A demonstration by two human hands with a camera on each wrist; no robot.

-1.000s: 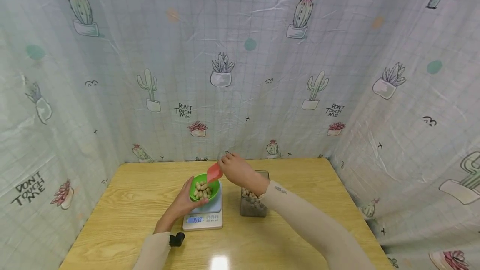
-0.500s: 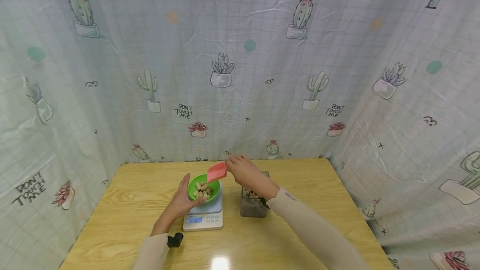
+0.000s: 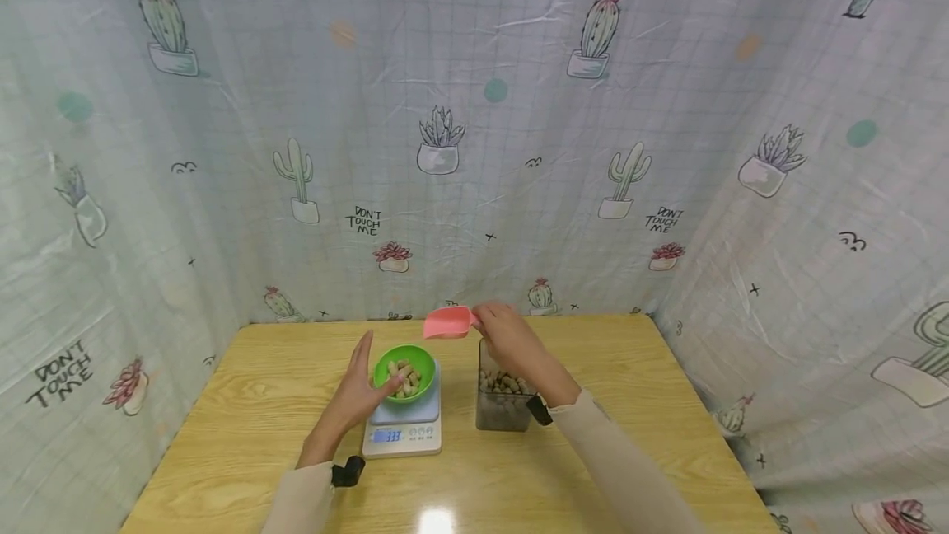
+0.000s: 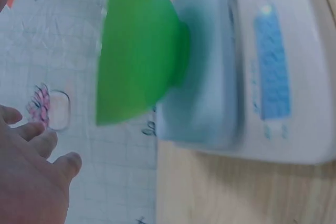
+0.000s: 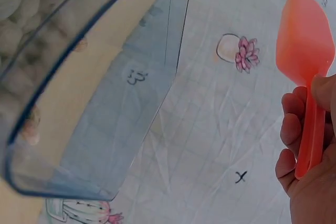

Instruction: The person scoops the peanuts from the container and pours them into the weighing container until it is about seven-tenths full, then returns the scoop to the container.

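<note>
A green bowl point(image 3: 427, 363) with several peanuts in the shell point(image 3: 406, 379) sits on a white kitchen scale point(image 3: 426, 445), whose display is lit. My left hand point(image 3: 356, 392) is beside the bowl's left side, fingers spread and apart from it; the left wrist view shows a gap between the fingertips and the bowl's green wall point(image 4: 139, 51). With my right hand point(image 3: 507, 340) I grip the handle of a pink-red scoop point(image 3: 447, 322), raised behind and right of the bowl. The scoop's blade point(image 5: 304, 35) looks bare in the right wrist view.
Right of the scale stands a clear plastic bin point(image 3: 502, 414) holding more peanuts, under my right forearm. All stand on a wooden table point(image 3: 296, 353). A cactus-print curtain point(image 3: 474, 204) hangs behind the table and along both sides.
The scoop in my right hand has moved up and right, off the bowl. My left hand has let go of the bowl and drawn slightly left. The reading on the scale has changed.
</note>
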